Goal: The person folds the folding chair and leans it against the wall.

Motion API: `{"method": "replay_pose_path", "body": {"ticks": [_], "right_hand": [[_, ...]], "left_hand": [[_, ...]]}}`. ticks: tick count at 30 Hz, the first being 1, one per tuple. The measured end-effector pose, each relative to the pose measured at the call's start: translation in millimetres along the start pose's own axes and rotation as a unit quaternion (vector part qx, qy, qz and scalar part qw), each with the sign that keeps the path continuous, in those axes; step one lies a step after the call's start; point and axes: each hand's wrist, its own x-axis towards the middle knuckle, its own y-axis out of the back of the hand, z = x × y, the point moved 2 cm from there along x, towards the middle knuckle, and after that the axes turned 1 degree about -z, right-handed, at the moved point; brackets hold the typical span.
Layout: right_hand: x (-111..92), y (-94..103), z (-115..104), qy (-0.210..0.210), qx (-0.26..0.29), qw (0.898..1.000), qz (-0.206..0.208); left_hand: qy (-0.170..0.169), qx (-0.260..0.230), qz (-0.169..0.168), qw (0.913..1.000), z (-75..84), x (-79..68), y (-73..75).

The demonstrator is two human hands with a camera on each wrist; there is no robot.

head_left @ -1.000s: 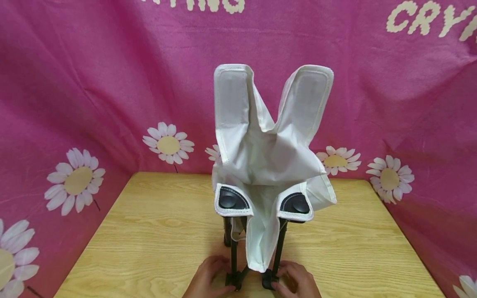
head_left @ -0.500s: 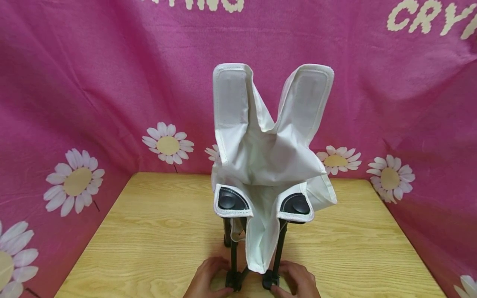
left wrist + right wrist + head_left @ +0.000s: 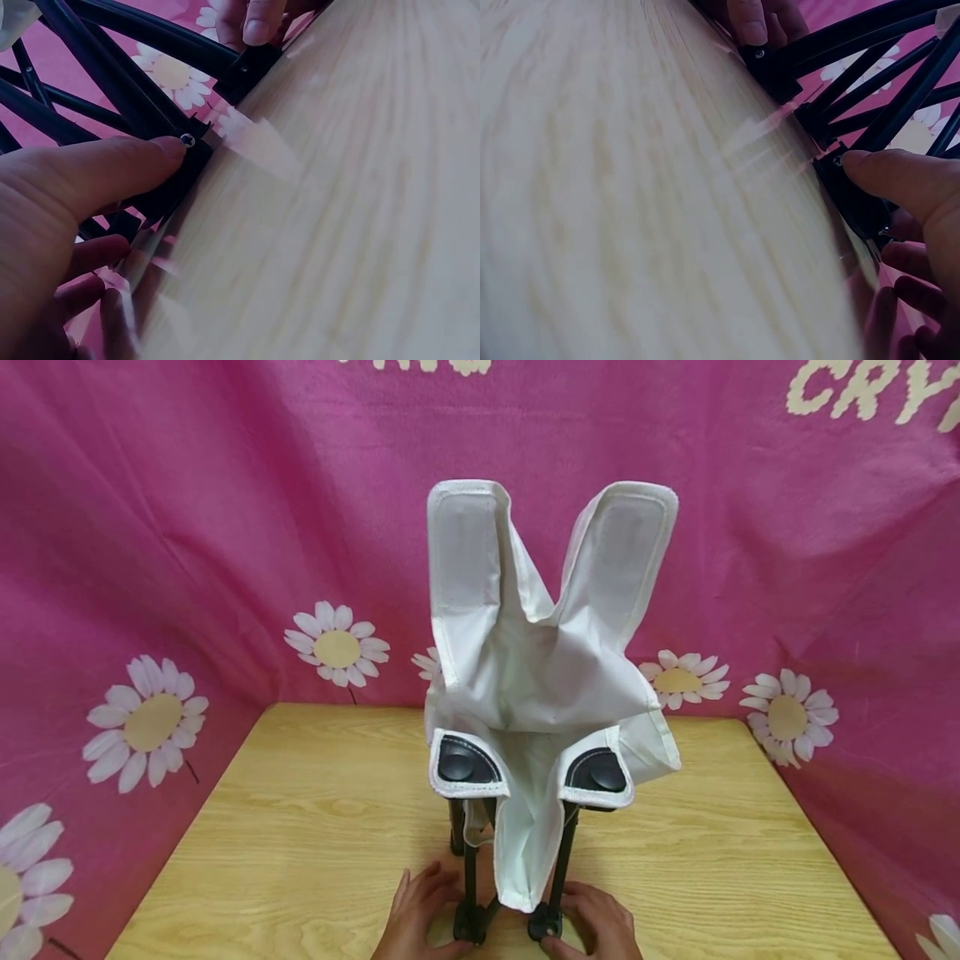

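A partly folded stand with a white fabric top [image 3: 540,685] is upright on the wooden table. Two black corner patches sit at its front, and two fabric flaps stick up at the back. Black tube legs run down to plastic feet. My left hand [image 3: 420,914] grips the front left foot [image 3: 470,924], its thumb by a screw [image 3: 187,139] and its other fingers behind. The right hand [image 3: 597,922] holds the front right foot [image 3: 543,922] likewise, thumb [image 3: 862,166] pressed beside the screw. Fabric hides much of the leg frame.
The wooden table [image 3: 300,827] extends on both sides of the stand. A pink cloth [image 3: 360,485] with printed daisies and pale letters hangs around the back and sides.
The left hand's fingers have lifted and spread a little, while its thumb stays at the foot. The right hand and the stand hold nearly the same place. The head view has shifted slightly.
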Motion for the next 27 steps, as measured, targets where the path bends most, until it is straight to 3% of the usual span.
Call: {"method": "replay_pose_path", "body": {"ticks": [3, 11, 14, 21, 23, 27], "right_hand": [[0.5, -0.9, 0.2, -0.007, 0.005, 1.0, 0.001], [0.2, -3.4, 1.3, 0.019, -0.009, 1.0, 0.02], [-0.3, -3.5, 1.7, 0.017, -0.006, 1.0, 0.02], [0.2, -3.8, 2.6, 0.006, -0.008, 1.0, 0.013], [0.4, -4.0, 2.5, -0.001, -0.008, 1.0, 0.008], [1.3, -4.2, 0.7, -0.039, -0.01, 0.999, -0.017]], "left_hand": [[-0.004, 0.015, 0.005, 0.9999, 0.7, -0.4, -0.3], [0.021, 0.015, -0.02, 0.9995, 1.0, -0.3, -0.9], [0.006, 0.017, -0.005, 0.9998, 0.5, -0.8, -1.3], [-0.073, 0.032, 0.065, 0.9947, -1.1, -1.6, -2.8], [-0.071, 0.031, 0.062, 0.995, -1.0, -1.8, -2.9], [-0.034, 0.018, 0.042, 0.9984, -1.1, -2.5, -3.2]]}}
